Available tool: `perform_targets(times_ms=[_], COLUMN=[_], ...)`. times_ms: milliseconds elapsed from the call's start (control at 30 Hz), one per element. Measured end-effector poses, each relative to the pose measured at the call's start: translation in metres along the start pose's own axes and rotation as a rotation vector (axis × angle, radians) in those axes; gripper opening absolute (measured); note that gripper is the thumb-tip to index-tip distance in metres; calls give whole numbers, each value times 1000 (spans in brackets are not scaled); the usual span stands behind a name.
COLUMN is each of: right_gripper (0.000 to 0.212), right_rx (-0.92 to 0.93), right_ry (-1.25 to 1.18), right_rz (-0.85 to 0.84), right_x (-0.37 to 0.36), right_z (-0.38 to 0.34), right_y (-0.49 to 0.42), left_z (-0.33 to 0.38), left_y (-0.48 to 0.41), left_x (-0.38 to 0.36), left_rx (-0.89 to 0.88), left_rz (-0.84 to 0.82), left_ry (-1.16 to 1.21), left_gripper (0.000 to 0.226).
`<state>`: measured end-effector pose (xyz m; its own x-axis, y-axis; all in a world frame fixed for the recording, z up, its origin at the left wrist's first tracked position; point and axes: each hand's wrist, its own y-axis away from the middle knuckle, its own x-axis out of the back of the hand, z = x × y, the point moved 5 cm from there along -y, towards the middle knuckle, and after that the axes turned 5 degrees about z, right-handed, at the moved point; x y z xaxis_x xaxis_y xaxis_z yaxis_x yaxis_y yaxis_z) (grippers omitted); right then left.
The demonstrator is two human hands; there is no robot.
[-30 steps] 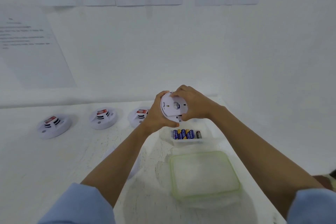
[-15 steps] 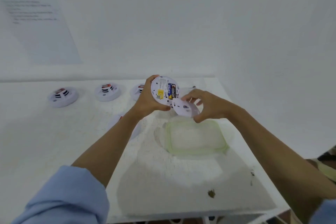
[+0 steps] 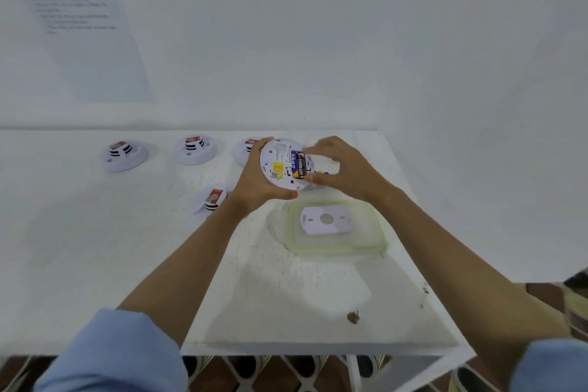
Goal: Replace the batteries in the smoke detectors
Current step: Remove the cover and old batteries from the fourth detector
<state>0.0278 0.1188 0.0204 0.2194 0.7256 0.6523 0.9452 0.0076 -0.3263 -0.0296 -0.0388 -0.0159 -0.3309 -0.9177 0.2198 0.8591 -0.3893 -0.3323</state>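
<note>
My left hand (image 3: pixel 254 188) grips a round white smoke detector (image 3: pixel 276 162) above the table, its back turned up toward me. A blue and black battery (image 3: pixel 298 165) sits in its open compartment. My right hand (image 3: pixel 343 169) reaches in from the right, with index finger and thumb at the two ends of the battery, pinching it. The detector's white cover plate (image 3: pixel 326 219) lies flat on a green-rimmed plastic lid (image 3: pixel 372 242) just below my hands.
Three more detectors (image 3: pixel 124 154) (image 3: pixel 194 149) (image 3: pixel 243 149) stand in a row at the back of the white table (image 3: pixel 95 248). Another detector (image 3: pixel 211 197) lies tilted beside my left forearm. The battery box is mostly hidden behind my right hand. A brown speck (image 3: pixel 353 317) lies near the front edge.
My right hand pulled the cover plate off the detector, put it down on the lid and came back to the battery. The left hand kept hold of the detector.
</note>
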Motion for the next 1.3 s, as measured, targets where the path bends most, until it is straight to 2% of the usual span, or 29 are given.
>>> perform_targets(times_ms=[133, 300, 467, 633, 767, 1000, 1133, 1233, 1300], right_gripper=[58, 51, 47, 49, 47, 45, 54, 44, 47], right_rx=[-11, -6, 53, 114, 170, 176, 129, 106, 59], right_ry=[27, 64, 289, 488, 559, 515, 507, 418, 308], right_rz=[-81, -79, -124, -94, -60, -71, -102, -83, -52], right_x=[-11, -5, -5, -9, -7, 3, 8, 14, 18], right_z=[-1, 7, 10, 16, 21, 35, 46, 48, 50], right_y=[-23, -42, -55, -60, -62, -74, -77, -77, -79], left_z=[1, -8, -16, -20, -25, -19, -22, -24, -24], left_y=[-11, -29, -48, -66, -77, -90, -94, -95, -97], left_x=[-7, -4, -1, -3, -10, -20, -24, -26, -27], left_rx=[-15, 3, 27, 34, 55, 74, 88, 87, 76], left_rz=[-15, -55, -64, -109, -125, -113, -105, -106, -108], left_ry=[27, 14, 24, 29, 58, 101, 94, 100, 99], left_gripper=[86, 104, 102, 103, 100, 101, 101, 101, 102])
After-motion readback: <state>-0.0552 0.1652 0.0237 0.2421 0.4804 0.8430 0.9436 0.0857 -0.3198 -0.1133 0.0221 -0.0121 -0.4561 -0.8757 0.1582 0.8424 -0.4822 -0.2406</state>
